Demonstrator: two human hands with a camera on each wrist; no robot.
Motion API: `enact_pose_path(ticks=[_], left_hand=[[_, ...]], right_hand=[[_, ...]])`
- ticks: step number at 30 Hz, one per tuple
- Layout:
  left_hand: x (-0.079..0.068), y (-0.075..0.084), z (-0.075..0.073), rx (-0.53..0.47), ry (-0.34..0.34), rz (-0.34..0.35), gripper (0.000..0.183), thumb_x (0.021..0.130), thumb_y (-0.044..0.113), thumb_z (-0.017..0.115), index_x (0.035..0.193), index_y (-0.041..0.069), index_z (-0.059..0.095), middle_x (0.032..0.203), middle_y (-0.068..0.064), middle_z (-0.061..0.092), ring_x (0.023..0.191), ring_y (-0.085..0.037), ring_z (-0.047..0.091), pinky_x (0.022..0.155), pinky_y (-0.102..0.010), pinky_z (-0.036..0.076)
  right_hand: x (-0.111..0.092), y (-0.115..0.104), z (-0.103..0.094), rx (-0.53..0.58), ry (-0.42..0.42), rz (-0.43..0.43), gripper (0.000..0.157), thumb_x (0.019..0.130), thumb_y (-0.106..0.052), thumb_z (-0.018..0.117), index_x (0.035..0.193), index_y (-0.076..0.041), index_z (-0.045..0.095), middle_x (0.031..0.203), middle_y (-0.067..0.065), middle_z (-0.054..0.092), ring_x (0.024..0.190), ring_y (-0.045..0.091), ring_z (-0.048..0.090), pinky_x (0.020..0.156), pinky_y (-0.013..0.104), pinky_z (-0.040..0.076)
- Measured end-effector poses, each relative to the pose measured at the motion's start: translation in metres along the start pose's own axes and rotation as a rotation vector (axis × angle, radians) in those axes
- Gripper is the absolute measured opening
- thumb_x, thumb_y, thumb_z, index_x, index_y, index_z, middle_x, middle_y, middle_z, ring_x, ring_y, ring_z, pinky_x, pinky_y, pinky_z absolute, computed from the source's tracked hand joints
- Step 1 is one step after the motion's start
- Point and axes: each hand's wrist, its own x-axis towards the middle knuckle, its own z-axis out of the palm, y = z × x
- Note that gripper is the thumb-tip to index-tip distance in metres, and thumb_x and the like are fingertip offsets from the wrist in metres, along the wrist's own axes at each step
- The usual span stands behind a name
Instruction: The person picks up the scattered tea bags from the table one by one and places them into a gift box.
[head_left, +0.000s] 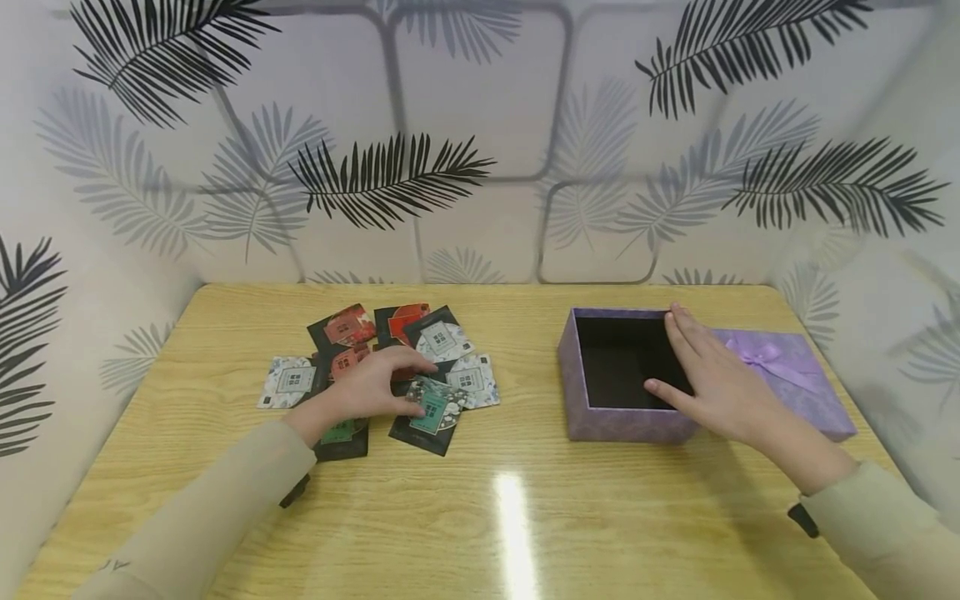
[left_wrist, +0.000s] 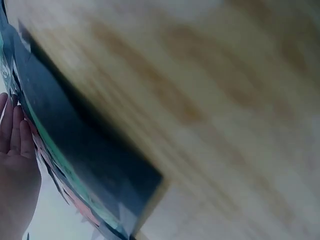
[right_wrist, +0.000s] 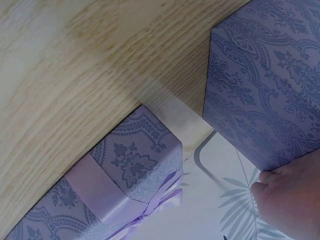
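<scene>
In the head view, several flat sachets lie in an overlapping heap. My left hand (head_left: 371, 387) reaches over them, thumb and fingers apart, touching a black sachet with a green label (head_left: 431, 410). The left wrist view shows my left fingers (left_wrist: 16, 131) fairly straight beside the sachets' dark edges; the fingertip contact is unclear there. My right hand (head_left: 712, 375) rests on the right rim of an uncovered purple box (head_left: 630, 425), fingers straight and thumb over the opening. The dark interior shows nothing inside. In the right wrist view, that hand touches the patterned box wall (right_wrist: 265, 85).
The box's purple lid (head_left: 806, 367), tied with a ribbon bow (head_left: 765, 357), lies right of the box, partly behind my right hand. A white floral sachet (head_left: 291, 382) lies at the heap's left. The wooden table (head_left: 420, 517) ends at a leaf-patterned backdrop (head_left: 480, 233).
</scene>
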Motion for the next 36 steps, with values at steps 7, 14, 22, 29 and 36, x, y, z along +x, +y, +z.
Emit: enact_pose_path(ticks=[7, 14, 22, 29, 36], left_hand=[[0.002, 0.004, -0.001, 0.097, -0.023, 0.055, 0.05, 0.088, 0.02, 0.089, 0.134, 0.01, 0.073, 0.14, -0.015, 0.067, 0.132, -0.037, 0.059, 0.111, -0.058, 0.05], [0.003, 0.007, 0.0, 0.121, -0.026, 0.043, 0.048, 0.088, 0.02, 0.089, 0.133, 0.009, 0.074, 0.135, -0.015, 0.067, 0.127, -0.035, 0.06, 0.108, -0.056, 0.052], [0.003, 0.002, 0.001, 0.045, 0.052, 0.068, 0.019, 0.092, 0.011, 0.085, 0.11, 0.015, 0.081, 0.113, -0.005, 0.073, 0.103, -0.022, 0.066, 0.091, -0.042, 0.059], [0.001, 0.005, -0.002, -0.073, 0.091, 0.012, 0.01, 0.097, 0.006, 0.078, 0.103, 0.013, 0.081, 0.106, -0.005, 0.077, 0.094, -0.017, 0.072, 0.083, -0.031, 0.06], [0.0, 0.014, -0.008, -0.093, 0.158, -0.044, 0.009, 0.097, 0.006, 0.078, 0.102, 0.011, 0.084, 0.103, -0.008, 0.081, 0.087, -0.015, 0.076, 0.075, -0.027, 0.062]], right_hand=[[-0.001, 0.001, 0.001, 0.001, 0.01, -0.002, 0.102, 0.106, -0.056, 0.058, 0.168, 0.004, 0.005, 0.178, 0.023, 0.0, 0.164, 0.047, 0.012, 0.127, 0.068, 0.025], [0.0, 0.0, 0.0, 0.007, 0.01, -0.002, 0.101, 0.106, -0.056, 0.058, 0.168, 0.004, 0.005, 0.178, 0.024, 0.001, 0.164, 0.046, 0.012, 0.128, 0.067, 0.024], [0.0, 0.0, 0.0, 0.007, 0.012, -0.005, 0.101, 0.106, -0.056, 0.058, 0.168, 0.004, 0.005, 0.178, 0.024, 0.001, 0.164, 0.046, 0.012, 0.128, 0.066, 0.023], [-0.001, 0.0, 0.0, 0.005, 0.011, -0.005, 0.101, 0.106, -0.056, 0.057, 0.168, 0.004, 0.005, 0.178, 0.024, 0.0, 0.164, 0.047, 0.012, 0.128, 0.067, 0.024], [-0.002, 0.002, -0.001, 0.014, 0.0, -0.016, 0.101, 0.106, -0.056, 0.058, 0.168, 0.004, 0.004, 0.178, 0.024, 0.001, 0.164, 0.046, 0.011, 0.128, 0.066, 0.023]])
